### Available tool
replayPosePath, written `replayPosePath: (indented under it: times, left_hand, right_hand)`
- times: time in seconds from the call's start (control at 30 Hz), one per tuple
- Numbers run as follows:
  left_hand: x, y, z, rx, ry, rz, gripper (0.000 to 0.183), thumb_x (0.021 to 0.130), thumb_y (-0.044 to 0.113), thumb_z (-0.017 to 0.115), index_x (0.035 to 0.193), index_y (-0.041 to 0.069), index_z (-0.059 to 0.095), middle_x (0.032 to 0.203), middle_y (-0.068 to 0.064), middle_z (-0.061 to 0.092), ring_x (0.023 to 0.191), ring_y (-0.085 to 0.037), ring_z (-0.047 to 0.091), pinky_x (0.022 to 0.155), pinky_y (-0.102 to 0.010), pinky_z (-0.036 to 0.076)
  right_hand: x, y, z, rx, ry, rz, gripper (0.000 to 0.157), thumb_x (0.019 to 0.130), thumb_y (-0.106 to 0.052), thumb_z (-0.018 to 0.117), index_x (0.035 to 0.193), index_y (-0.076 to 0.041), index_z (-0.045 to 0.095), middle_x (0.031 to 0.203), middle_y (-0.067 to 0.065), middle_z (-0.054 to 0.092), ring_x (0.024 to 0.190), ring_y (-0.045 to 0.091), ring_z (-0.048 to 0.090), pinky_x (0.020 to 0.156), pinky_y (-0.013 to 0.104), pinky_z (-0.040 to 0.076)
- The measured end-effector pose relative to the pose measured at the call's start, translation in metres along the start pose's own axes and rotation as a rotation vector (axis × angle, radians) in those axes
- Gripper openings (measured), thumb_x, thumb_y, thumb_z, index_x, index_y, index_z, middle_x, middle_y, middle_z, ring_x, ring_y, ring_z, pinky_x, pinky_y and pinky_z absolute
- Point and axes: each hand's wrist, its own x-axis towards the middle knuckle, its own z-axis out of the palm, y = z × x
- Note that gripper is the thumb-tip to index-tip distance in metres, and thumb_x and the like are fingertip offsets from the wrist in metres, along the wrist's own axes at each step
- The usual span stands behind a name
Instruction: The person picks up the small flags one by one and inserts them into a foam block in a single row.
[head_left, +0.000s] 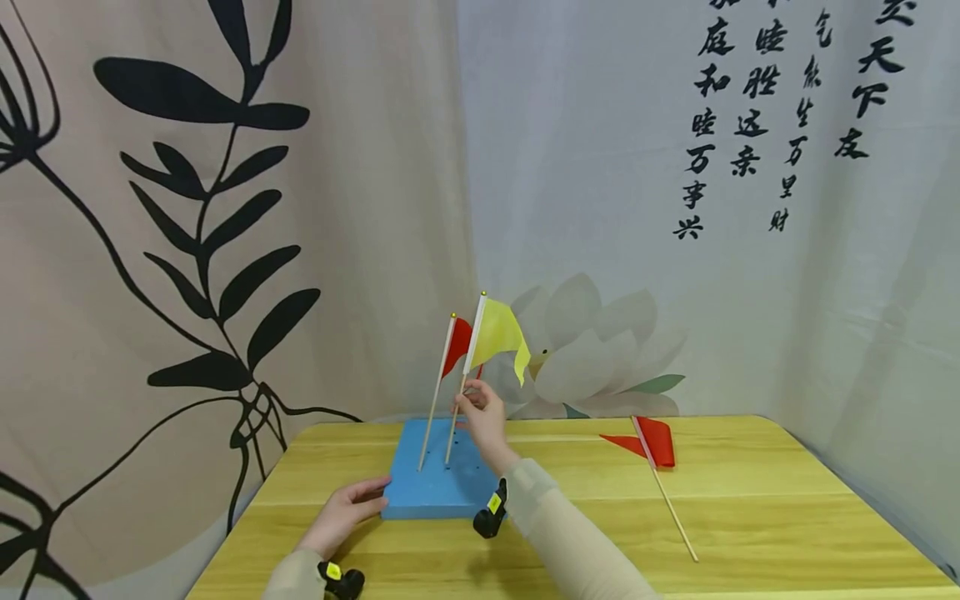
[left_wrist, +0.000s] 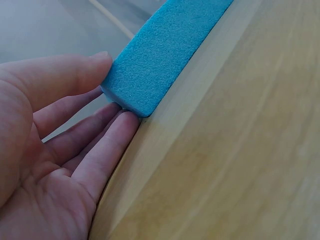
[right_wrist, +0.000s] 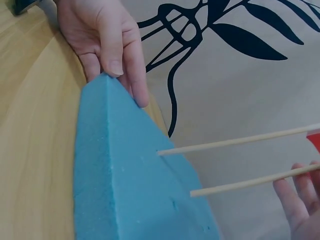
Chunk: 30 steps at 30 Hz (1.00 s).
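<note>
A blue foam block with small holes in its top lies on the table. My left hand touches the block's left side near the front corner, fingers nearly straight and thumb tip at the edge. My right hand pinches the thin wooden stick of a yellow flag below its cloth. This stick's lower end is right at the block's top. Left of it, a red flag stands in the block on its own stick, leaning slightly right.
Another red flag on a wooden stick lies at the right of the wooden table. Behind the table hangs a pale curtain printed with dark leaves, a flower and writing. A black wrist camera sits at the right cuff.
</note>
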Motion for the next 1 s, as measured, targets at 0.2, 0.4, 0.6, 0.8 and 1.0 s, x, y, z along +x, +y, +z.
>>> replayPosePath:
  times: [0.2,0.4,0.6,0.8,1.0]
  left_hand:
    - [-0.001,0.003,0.001,0.002,0.006,0.004,0.055,0.094,0.024,0.066,0.139,-0.004,0.050,0.140,-0.024,0.048,0.126,-0.040,0.047,0.094,-0.044,0.050]
    - [-0.002,0.004,0.002,0.002,0.009,0.001,0.054,0.094,0.023,0.066,0.139,-0.003,0.050,0.140,-0.024,0.047,0.126,-0.039,0.047,0.094,-0.043,0.050]
    - [-0.002,0.004,0.002,-0.009,0.007,-0.004,0.056,0.093,0.025,0.067,0.139,-0.002,0.051,0.141,-0.024,0.047,0.127,-0.039,0.046,0.095,-0.044,0.050]
    - [-0.002,0.006,0.003,-0.013,0.015,-0.015,0.055,0.093,0.025,0.067,0.139,-0.001,0.051,0.141,-0.023,0.047,0.127,-0.039,0.046,0.095,-0.044,0.050]
    - [-0.003,0.005,0.003,-0.017,0.025,-0.019,0.055,0.093,0.024,0.067,0.139,0.000,0.051,0.141,-0.023,0.048,0.127,-0.038,0.046,0.095,-0.044,0.050]
  right_hand:
    - [0.001,0.007,-0.001,-0.006,-0.001,0.012,0.022,0.098,-0.005,0.057,0.119,0.002,0.056,0.097,0.023,0.064,0.094,0.049,0.060,0.076,0.058,0.055]
    - [0.001,0.013,-0.002,-0.014,-0.025,0.031,0.023,0.099,-0.006,0.056,0.121,0.001,0.055,0.103,0.028,0.062,0.098,0.049,0.059,0.079,0.061,0.053]
    - [-0.002,0.016,-0.002,-0.020,-0.023,0.034,0.023,0.098,-0.012,0.060,0.119,-0.003,0.058,0.099,0.022,0.063,0.096,0.046,0.060,0.079,0.059,0.054]
    - [-0.006,0.022,-0.002,-0.051,-0.012,0.014,0.026,0.097,-0.011,0.062,0.119,0.001,0.057,0.092,0.012,0.067,0.088,0.038,0.065,0.072,0.053,0.058]
    - [-0.010,0.026,-0.002,-0.026,-0.035,0.052,0.024,0.097,-0.009,0.060,0.120,-0.001,0.059,0.089,0.004,0.065,0.087,0.034,0.066,0.076,0.056,0.056]
